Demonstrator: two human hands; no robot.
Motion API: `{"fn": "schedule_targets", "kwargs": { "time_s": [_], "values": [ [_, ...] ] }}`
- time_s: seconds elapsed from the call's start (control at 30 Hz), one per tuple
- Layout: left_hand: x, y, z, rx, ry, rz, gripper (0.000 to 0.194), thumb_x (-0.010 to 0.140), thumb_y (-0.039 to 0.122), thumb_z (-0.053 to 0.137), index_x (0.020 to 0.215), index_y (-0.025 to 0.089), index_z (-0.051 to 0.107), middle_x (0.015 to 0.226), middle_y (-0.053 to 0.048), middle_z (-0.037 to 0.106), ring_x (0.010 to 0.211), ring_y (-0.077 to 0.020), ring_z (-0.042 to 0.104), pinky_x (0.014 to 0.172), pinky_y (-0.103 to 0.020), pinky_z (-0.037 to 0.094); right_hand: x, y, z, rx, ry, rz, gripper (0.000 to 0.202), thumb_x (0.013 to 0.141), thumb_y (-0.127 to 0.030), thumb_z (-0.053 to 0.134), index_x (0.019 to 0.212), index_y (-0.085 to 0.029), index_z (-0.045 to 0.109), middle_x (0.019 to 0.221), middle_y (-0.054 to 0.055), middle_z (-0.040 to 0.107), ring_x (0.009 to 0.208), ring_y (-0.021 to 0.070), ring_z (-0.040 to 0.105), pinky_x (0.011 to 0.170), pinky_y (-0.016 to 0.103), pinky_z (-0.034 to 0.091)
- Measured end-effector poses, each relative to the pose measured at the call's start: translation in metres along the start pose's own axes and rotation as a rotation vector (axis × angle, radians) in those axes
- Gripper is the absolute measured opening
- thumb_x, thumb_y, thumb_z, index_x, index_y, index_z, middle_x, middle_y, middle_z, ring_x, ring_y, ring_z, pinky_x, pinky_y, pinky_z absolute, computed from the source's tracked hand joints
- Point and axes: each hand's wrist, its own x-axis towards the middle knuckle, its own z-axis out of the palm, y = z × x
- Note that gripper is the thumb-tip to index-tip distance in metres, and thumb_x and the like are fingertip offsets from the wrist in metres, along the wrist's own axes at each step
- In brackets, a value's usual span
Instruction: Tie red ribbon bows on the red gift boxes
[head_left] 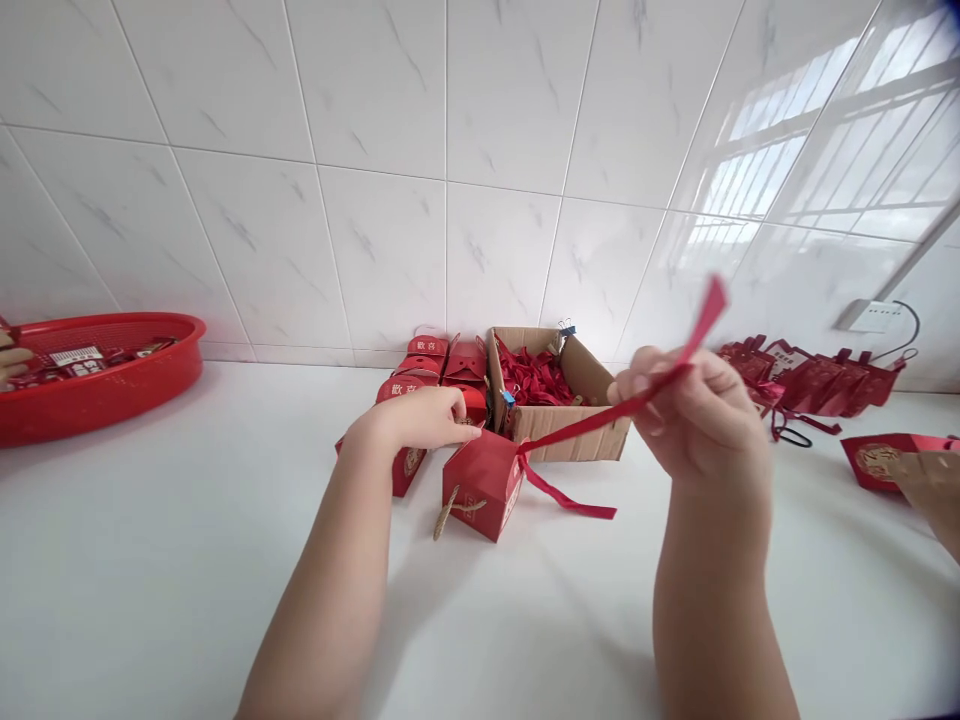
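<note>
A small red paper gift box stands on the white counter, with a twisted tan cord handle hanging at its near side. My left hand is at the box's top rear edge, its fingers bent down there; some fingertips are hidden. A red ribbon is tied at the box's right side. My right hand, raised to the right of the box, pinches one length of that ribbon and pulls it taut. The ribbon's tip sticks up blurred above the fingers, while its other tail lies loose on the counter.
Behind stand several red gift boxes and a cardboard box of red ribbons with clips on its rim. A red plastic basket is at left, with another person's hand. Red bags and another hand are at right.
</note>
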Motion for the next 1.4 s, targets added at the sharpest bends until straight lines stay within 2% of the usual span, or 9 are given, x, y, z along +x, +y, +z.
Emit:
{"fn": "schedule_targets", "kwargs": {
  "time_s": [0.17, 0.33, 0.4, 0.5, 0.57, 0.67, 1.0, 1.2, 1.4],
  "values": [
    [0.014, 0.000, 0.006, 0.057, -0.189, -0.059, 0.033, 0.062, 0.042, 0.064, 0.088, 0.021, 0.060, 0.087, -0.005, 0.070, 0.072, -0.0216, 0.065, 0.050, -0.025, 0.041, -0.003, -0.007, 0.002, -0.016, 0.043, -0.035, 0.007, 0.077, -0.035, 0.070, 0.076, -0.028, 0.070, 0.063, -0.002, 0.055, 0.047, 0.0080, 0.039, 0.045, 0.025, 0.035],
    [0.017, -0.011, 0.005, -0.047, -0.209, -0.077, 0.039, 0.064, 0.036, 0.063, 0.100, 0.024, 0.054, 0.094, -0.003, 0.070, 0.077, -0.0205, 0.068, 0.052, -0.024, 0.044, 0.013, 0.022, 0.005, -0.109, 0.082, 0.229, 0.023, 0.076, -0.043, 0.067, 0.070, -0.021, 0.063, 0.057, -0.003, 0.048, 0.052, 0.0093, 0.042, 0.051, 0.025, 0.036],
    [0.017, -0.016, 0.004, -0.072, -0.209, -0.058, 0.041, 0.066, 0.040, 0.063, 0.102, 0.025, 0.052, 0.097, -0.001, 0.070, 0.077, -0.0199, 0.069, 0.054, -0.024, 0.045, 0.018, 0.042, 0.011, -0.242, 0.030, 0.365, 0.028, 0.074, -0.045, 0.067, 0.066, -0.018, 0.060, 0.060, -0.002, 0.048, 0.055, 0.0090, 0.041, 0.052, 0.024, 0.034],
    [0.018, -0.020, 0.003, -0.066, -0.233, -0.013, 0.042, 0.070, 0.042, 0.059, 0.107, 0.025, 0.049, 0.097, 0.000, 0.070, 0.079, -0.0196, 0.070, 0.057, -0.024, 0.045, 0.020, 0.072, 0.021, -0.520, -0.154, 0.626, 0.034, 0.073, -0.046, 0.063, 0.058, -0.018, 0.051, 0.054, -0.004, 0.038, 0.049, 0.0076, 0.031, 0.046, 0.024, 0.023],
    [0.018, -0.019, 0.003, -0.060, -0.253, 0.008, 0.043, 0.072, 0.038, 0.058, 0.111, 0.024, 0.047, 0.097, 0.000, 0.070, 0.083, -0.0197, 0.070, 0.060, -0.023, 0.045, 0.018, 0.087, 0.026, -0.671, -0.246, 0.701, 0.035, 0.073, -0.043, 0.060, 0.054, -0.018, 0.045, 0.052, -0.004, 0.032, 0.048, 0.0077, 0.026, 0.045, 0.025, 0.018],
    [0.018, -0.020, 0.004, -0.083, -0.272, 0.005, 0.043, 0.073, 0.035, 0.056, 0.113, 0.023, 0.045, 0.099, -0.001, 0.070, 0.086, -0.0200, 0.070, 0.064, -0.023, 0.046, 0.017, 0.096, 0.028, -0.749, -0.299, 0.711, 0.031, 0.074, -0.039, 0.055, 0.054, -0.019, 0.043, 0.053, -0.004, 0.032, 0.050, 0.0086, 0.026, 0.046, 0.026, 0.019],
    [0.016, -0.018, 0.003, -0.125, -0.273, 0.007, 0.039, 0.069, 0.032, 0.058, 0.106, 0.024, 0.049, 0.097, -0.001, 0.071, 0.084, -0.0210, 0.070, 0.062, -0.024, 0.045, 0.018, 0.093, 0.028, -0.708, -0.355, 0.728, 0.037, 0.073, -0.040, 0.055, 0.052, -0.020, 0.031, 0.053, -0.005, 0.024, 0.049, 0.0078, 0.018, 0.047, 0.028, 0.014],
    [0.012, -0.011, 0.001, -0.124, -0.278, 0.013, 0.037, 0.068, 0.034, 0.062, 0.103, 0.023, 0.053, 0.094, -0.002, 0.072, 0.082, -0.0214, 0.071, 0.056, -0.022, 0.042, 0.013, 0.098, 0.032, -0.656, -0.375, 0.769, 0.035, 0.074, -0.042, 0.054, 0.054, -0.019, 0.037, 0.054, -0.004, 0.028, 0.048, 0.0075, 0.020, 0.046, 0.027, 0.015],
    [0.015, -0.016, 0.001, -0.193, -0.315, 0.007, 0.023, 0.076, 0.042, 0.054, 0.084, 0.022, 0.059, 0.096, -0.002, 0.073, 0.084, -0.0200, 0.071, 0.068, -0.024, 0.048, 0.016, 0.099, 0.028, -0.661, -0.373, 0.764, 0.036, 0.073, -0.042, 0.055, 0.054, -0.019, 0.036, 0.054, -0.005, 0.028, 0.048, 0.0074, 0.021, 0.046, 0.026, 0.017]
  ]
}}
